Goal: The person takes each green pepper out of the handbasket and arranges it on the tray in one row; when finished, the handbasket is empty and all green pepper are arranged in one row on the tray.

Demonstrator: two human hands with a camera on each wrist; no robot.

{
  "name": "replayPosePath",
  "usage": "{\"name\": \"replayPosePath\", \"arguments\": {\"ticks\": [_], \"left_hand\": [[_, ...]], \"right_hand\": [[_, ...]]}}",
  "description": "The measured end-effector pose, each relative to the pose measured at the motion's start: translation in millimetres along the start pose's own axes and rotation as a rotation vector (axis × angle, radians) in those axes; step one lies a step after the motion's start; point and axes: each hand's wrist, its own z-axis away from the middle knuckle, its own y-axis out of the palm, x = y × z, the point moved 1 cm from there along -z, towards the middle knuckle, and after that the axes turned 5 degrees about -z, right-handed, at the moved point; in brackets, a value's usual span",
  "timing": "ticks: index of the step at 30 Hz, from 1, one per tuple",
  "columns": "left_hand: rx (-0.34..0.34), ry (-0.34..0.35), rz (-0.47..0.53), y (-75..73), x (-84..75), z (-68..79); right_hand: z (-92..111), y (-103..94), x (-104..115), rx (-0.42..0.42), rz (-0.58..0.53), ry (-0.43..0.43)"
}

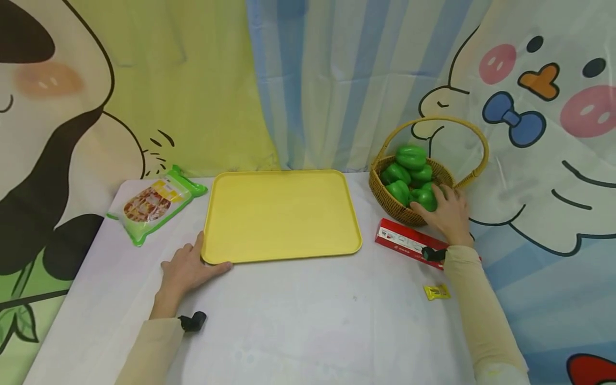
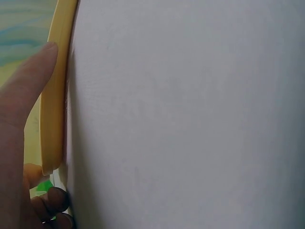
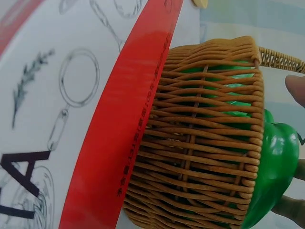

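Note:
My left hand touches the near left corner of a yellow tray. Its straight thumb lies along the tray's front edge, also seen against the tray's side in the left wrist view. Over a wicker basket at the right, my right hand reaches down to a green bell pepper. Several more such peppers fill the basket. In the right wrist view, fingers touch the near pepper, while the thumb stands apart from it. The far fingertips are partly hidden.
A red and white box lies before the basket, under the right wrist. Nearer still is a small yellow wrapped packet. A green and white food bag lies left of the tray. The basket's tall handle arches over the peppers.

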Motion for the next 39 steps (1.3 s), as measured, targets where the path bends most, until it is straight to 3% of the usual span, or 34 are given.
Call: {"name": "replayPosePath", "arguments": {"ticks": [12, 20, 31, 39], "left_hand": [[0.003, -0.008, 0.001, 5.2, 1.0, 1.7], [-0.008, 0.003, 0.009, 7.5, -1.5, 3.8], [-0.018, -0.005, 0.013, 3.9, 0.2, 3.8], [-0.016, -0.008, 0.019, 1.7, 1.6, 3.0]], "right_hand": [[1.9, 5.1, -8.3, -0.027, 0.015, -0.057], [3.0, 3.8, -12.1, -0.024, 0.003, -0.038], [-3.9, -2.5, -7.0, -0.077, -0.169, -0.011], [-4.4, -6.2, 16.2, -0.105, -0.309, 0.022]]}}
